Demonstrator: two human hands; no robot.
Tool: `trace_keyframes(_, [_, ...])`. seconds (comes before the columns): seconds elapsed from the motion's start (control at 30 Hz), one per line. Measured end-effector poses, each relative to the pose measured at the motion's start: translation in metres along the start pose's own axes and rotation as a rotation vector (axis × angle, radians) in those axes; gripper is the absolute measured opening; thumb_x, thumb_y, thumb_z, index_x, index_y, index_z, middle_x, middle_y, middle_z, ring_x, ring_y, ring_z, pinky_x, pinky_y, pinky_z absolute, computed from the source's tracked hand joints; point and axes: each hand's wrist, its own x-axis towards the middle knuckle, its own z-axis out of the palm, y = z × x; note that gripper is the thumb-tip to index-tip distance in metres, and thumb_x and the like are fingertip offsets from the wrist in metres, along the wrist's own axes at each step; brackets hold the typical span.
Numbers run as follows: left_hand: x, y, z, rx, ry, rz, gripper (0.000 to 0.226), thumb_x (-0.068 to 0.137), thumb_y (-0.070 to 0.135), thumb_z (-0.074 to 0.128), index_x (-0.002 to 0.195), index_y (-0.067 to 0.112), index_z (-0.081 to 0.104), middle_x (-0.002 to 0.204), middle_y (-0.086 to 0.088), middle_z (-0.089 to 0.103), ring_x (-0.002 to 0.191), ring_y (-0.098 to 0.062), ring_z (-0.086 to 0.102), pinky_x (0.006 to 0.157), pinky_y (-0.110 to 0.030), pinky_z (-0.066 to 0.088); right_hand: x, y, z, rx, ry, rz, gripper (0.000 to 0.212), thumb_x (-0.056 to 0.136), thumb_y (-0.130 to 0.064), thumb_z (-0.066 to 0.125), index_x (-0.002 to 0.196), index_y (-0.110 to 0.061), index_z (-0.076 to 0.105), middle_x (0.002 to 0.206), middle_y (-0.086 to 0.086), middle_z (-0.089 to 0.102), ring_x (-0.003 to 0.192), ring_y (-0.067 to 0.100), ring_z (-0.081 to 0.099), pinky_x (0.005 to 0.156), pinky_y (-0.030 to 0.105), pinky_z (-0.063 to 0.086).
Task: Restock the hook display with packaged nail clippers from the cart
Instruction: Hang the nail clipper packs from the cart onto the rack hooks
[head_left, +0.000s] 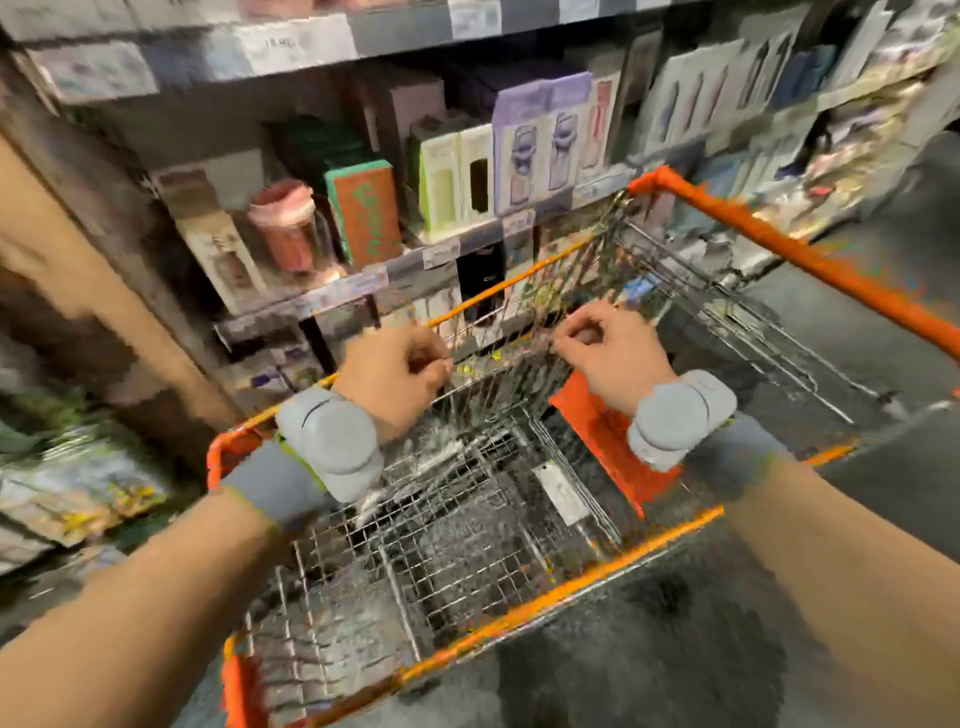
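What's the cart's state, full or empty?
Nearly empty. Bare wire mesh shows across the cart; only one small white packet lies inside. Blur hides the far end by the hands.

The cart (467, 519) stands in the middle, with the shelves (363, 280) behind it and to its left, carrying boxes (540, 150) and a jar (285, 228). The left hand (395, 379) and right hand (608, 353) are above the cart's inner wire partition, side by side. A small packet (561, 491) lies inside the cart between the two wrists.
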Motion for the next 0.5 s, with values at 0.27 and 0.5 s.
trace_keyframes(0.27, [0.08,-0.034,0.146,-0.098,-0.211,-0.373,0.007,0.089,0.019,0.062,0.093,0.02,0.067,0.092,0.0,0.064,0.095,-0.021,0.061,0.08,-0.024,0.045,0.077,0.13,0.047,-0.308,-0.222,0.301,0.018,0.088,-0.008,0.05,0.079,-0.016,0.063,0.093,0.01,0.067,0.104,0.029,0.059,0.07,0.024,0.045])
trace_keyframes(0.5, [0.136,-0.105,0.271,-0.217,-0.371,-0.631,0.03,0.088,0.013,0.062,0.117,0.004,0.062,0.109,-0.01,0.064,0.103,-0.025,0.06,0.077,-0.017,0.047,0.114,0.238,0.116,-0.44,-0.518,0.427,0.028,0.096,-0.013,0.048,0.122,-0.002,0.054,0.125,0.019,0.057,0.115,0.03,0.054,0.08,0.024,0.04])
